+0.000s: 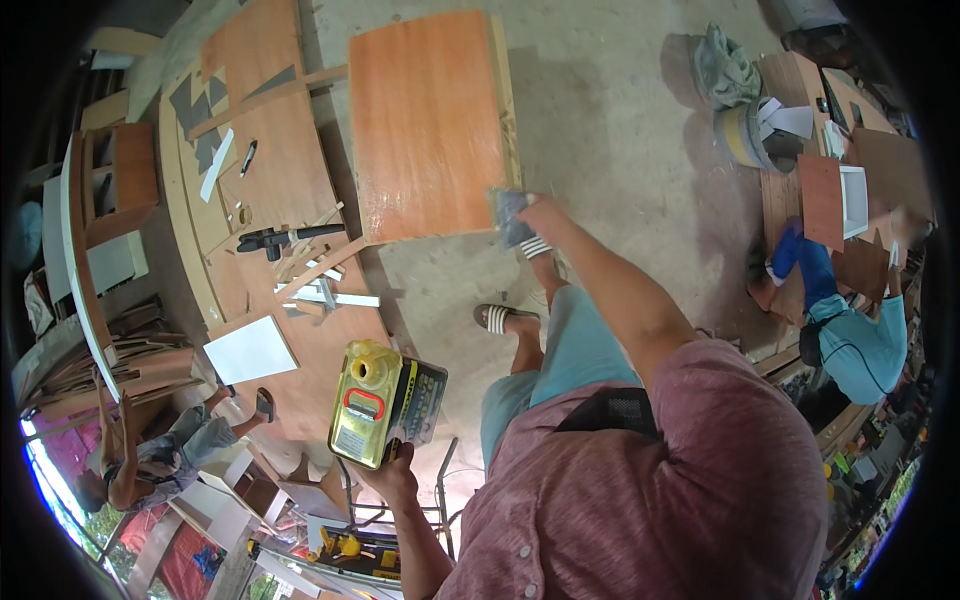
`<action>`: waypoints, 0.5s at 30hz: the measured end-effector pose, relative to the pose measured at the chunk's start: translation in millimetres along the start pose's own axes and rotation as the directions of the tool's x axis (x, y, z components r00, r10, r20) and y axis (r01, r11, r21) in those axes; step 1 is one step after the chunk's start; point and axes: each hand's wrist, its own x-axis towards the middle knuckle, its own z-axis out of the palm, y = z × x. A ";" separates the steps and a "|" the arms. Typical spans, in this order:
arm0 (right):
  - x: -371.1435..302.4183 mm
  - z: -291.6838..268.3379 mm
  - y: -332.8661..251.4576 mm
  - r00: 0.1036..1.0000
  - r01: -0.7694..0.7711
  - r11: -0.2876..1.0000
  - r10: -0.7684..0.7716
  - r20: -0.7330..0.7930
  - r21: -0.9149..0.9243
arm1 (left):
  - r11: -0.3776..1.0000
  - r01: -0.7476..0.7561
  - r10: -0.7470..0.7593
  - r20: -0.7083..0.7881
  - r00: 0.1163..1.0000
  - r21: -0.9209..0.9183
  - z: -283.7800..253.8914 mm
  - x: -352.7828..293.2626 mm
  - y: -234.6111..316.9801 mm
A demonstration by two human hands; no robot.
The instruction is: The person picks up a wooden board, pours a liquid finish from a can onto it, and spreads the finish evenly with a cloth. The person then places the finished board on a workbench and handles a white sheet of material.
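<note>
The left hand (395, 475) grips a yellow rectangular can (372, 405) from below, fingers wrapped around its bottom end, the capped top tilted away from the body — a carrying hold that keeps the can upright enough not to spill, judging by its angle. The can hangs in the air over the concrete floor (620, 130), near the lower edge of a large round-edged board (275, 180).

The right hand (535, 215) is stretched forward, fingers closed on a small grey pad or scraper (508, 215) — which of the two cannot be told. It presses this against the lower right corner of an orange laminate panel (430, 125) that lies flat on the floor, glossy in patches, so the reach appears to serve work on the panel's face.

On the round-edged board lie a black tool (290, 237), wood offcuts (315, 265) and a white sheet (250, 350). A second person in a blue shirt (865, 345) crouches at the right edge; a third (150, 455) sits at the lower left.
</note>
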 end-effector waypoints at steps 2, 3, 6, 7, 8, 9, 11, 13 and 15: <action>-60.9 46.4 -38.2 0.997 0.024 0.997 -0.017 0.081 -0.077 | 0.999 -0.033 0.032 -0.044 0.999 -0.030 -4.4 -5.2 9.9; -66.8 56.9 -25.0 0.979 0.020 1.000 -0.017 0.204 -0.011 | 0.997 -0.057 0.055 -0.047 0.997 -0.044 -5.3 -3.1 17.5; -91.6 90.0 3.6 0.908 0.044 0.994 0.003 0.420 -0.103 | 0.993 -0.062 0.058 -0.039 0.998 -0.101 -17.1 -11.2 28.7; -103.2 94.1 7.4 0.892 0.074 0.986 0.003 0.452 -0.152 | 0.991 -0.058 0.051 -0.059 0.997 -0.124 -18.8 -15.8 33.9; -114.8 98.0 1.6 0.875 0.110 0.974 0.000 0.484 -0.199 | 0.987 -0.060 0.048 -0.079 0.996 -0.149 -22.3 -18.1 43.9; -122.3 98.5 -5.6 0.858 0.146 0.959 0.000 0.514 -0.244 | 0.983 -0.061 0.045 -0.099 0.994 -0.173 -25.2 -21.0 51.0; -137.2 85.3 -41.5 0.846 0.194 0.923 0.013 0.533 -0.331 | 0.980 -0.030 -0.004 -0.175 0.985 -0.194 -31.1 -30.9 58.8; -141.6 67.6 -70.2 0.854 0.189 0.941 -0.017 0.520 -0.280 | 0.977 -0.058 0.011 -0.224 0.975 -0.206 -34.2 -33.3 76.5; -128.1 40.1 -85.6 0.865 0.143 0.985 -0.077 0.496 -0.097 | 0.968 -0.075 0.011 -0.256 0.967 -0.241 -35.9 -36.6 68.4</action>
